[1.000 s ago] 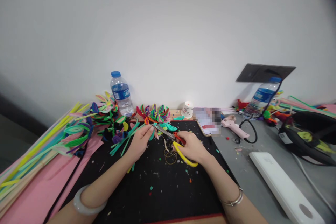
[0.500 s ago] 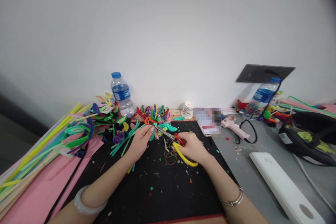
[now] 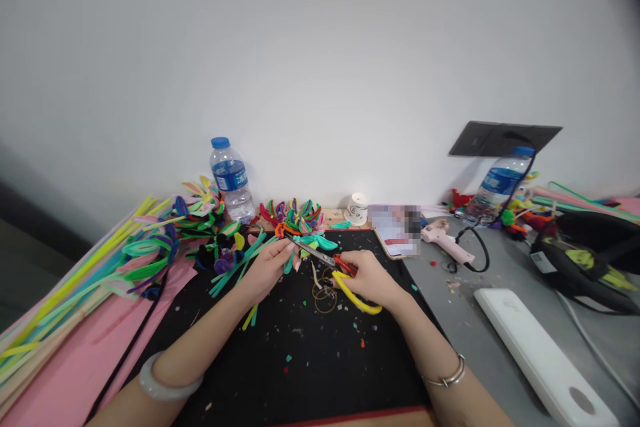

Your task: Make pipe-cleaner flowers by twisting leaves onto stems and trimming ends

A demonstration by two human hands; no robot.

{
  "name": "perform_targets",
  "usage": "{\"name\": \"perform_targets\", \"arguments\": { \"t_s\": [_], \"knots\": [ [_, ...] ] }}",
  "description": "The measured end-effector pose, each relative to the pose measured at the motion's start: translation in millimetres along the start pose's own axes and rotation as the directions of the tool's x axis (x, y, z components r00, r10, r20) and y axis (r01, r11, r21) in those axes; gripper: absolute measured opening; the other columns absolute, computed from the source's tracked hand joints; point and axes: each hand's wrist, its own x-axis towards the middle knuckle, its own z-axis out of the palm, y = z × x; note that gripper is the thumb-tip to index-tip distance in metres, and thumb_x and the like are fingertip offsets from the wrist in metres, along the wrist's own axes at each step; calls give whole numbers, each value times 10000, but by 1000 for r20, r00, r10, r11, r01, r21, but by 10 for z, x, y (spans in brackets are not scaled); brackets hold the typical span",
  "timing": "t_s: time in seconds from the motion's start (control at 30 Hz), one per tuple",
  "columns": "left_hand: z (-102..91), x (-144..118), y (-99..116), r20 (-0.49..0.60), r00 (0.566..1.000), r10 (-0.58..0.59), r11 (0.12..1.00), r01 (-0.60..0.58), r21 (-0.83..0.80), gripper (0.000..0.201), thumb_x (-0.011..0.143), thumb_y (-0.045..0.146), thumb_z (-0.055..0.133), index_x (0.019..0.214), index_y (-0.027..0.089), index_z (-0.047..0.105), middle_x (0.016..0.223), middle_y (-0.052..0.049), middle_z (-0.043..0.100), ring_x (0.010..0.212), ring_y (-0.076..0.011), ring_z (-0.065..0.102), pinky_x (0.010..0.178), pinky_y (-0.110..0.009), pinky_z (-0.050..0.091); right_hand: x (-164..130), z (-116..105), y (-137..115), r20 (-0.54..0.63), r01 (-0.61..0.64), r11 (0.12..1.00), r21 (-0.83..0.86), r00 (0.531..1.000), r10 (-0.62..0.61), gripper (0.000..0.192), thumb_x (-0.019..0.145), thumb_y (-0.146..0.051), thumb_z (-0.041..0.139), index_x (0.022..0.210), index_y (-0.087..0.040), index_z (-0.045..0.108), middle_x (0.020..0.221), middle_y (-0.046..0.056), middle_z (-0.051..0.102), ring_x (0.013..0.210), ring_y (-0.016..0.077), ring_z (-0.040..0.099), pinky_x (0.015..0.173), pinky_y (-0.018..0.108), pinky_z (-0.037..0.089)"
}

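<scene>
My right hand (image 3: 370,275) is wrapped round a pair of scissors (image 3: 320,254) with one red and one yellow handle. The blades point left, and their tips reach the fingertips of my left hand (image 3: 271,269). Those fingers are pinched on a teal pipe cleaner (image 3: 289,263), partly hidden by the hand. Just beyond it lies a bunch of colourful looped pipe cleaners (image 3: 297,219). Cut teal pipe cleaner lengths (image 3: 227,278) rest beside my left hand. Thin coiled wire rings (image 3: 325,300) lie on the mat below the scissors.
Scraps dot the black mat (image 3: 250,373). Along the wall stand a water bottle (image 3: 233,180), a paper cup (image 3: 357,209) and a phone (image 3: 395,233). To the right are a pink glue gun (image 3: 447,244), a white bar-shaped device (image 3: 540,353) and a black strapped object (image 3: 580,270).
The scissors and my right hand have shifted slightly right, with the yellow handle swung a little outward. My left hand stays almost in place, still pinching the teal pipe cleaner.
</scene>
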Motion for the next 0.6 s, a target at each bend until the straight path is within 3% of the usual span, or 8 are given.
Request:
{"name": "perform_targets", "arguments": {
  "t_s": [0.1,0.2,0.27,0.4,0.53,0.6],
  "knots": [
    [-31,-13,35,172,985,-30,975,67,-211,298,822,378,537,605,176,509,563,6,471,598,-139,439,609,-265,340,-3,-40,4,48,19,998,56,999,-21,392,684,-373,638,543,-172,332,559,-74,288,539,71,261,487,213,182],
    [-53,-54,93,285,956,-71,956,148,-255,349,779,401,586,524,193,470,450,19,387,563,-151,416,600,-288,350,-15,-69,-14,77,33,994,101,996,-41,360,657,-332,651,540,-171,351,559,-77,284,545,72,260,487,212,184],
    [-57,-85,123,304,948,-92,952,173,-254,377,745,420,612,488,208,436,404,37,316,530,-151,392,587,-298,362,-24,-78,-27,90,44,990,132,994,-56,347,642,-310,656,538,-171,356,560,-78,281,550,73,259,486,209,187],
    [-37,-98,148,224,965,-133,967,177,-185,373,727,429,616,500,224,400,410,54,272,507,-148,383,599,-320,398,-23,-66,-33,104,16,985,170,994,-34,341,644,-308,649,536,-172,356,565,-77,274,551,74,252,482,209,187],
    [8,-40,111,117,990,-72,981,92,-173,275,806,411,533,636,198,497,524,34,426,501,-110,397,595,-287,408,-8,-36,-32,66,-59,984,169,997,48,373,660,-352,625,515,-176,330,560,-73,243,528,69,235,465,211,168],
    [34,-11,69,3,1000,9,995,-9,-96,210,809,388,542,783,180,554,643,12,525,524,-101,443,541,-246,392,-3,-20,-37,41,-100,980,169,995,95,374,668,-361,610,515,-179,322,550,-73,238,517,67,230,456,210,162]
  ]
}}
